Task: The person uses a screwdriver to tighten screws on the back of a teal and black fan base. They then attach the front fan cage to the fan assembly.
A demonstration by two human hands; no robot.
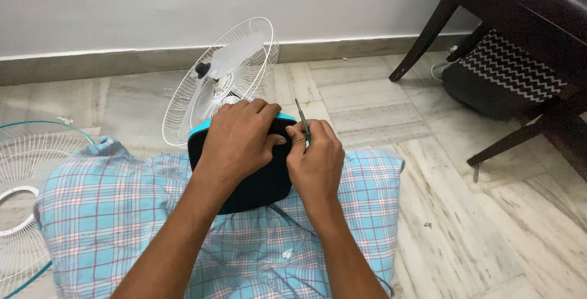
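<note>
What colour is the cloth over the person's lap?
Light blue plaid cloth with red and white lines, seen in the head view.

A single head-worn view is given, aimed steeply down and forward from close above the lap (244, 244), with floor (440, 170) and wall (122, 5) beyond.

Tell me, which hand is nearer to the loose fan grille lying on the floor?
Left. The left hand grips the black motor housing, on the side toward the floor grille; the right hand, holding a screwdriver, sits farther away.
</note>
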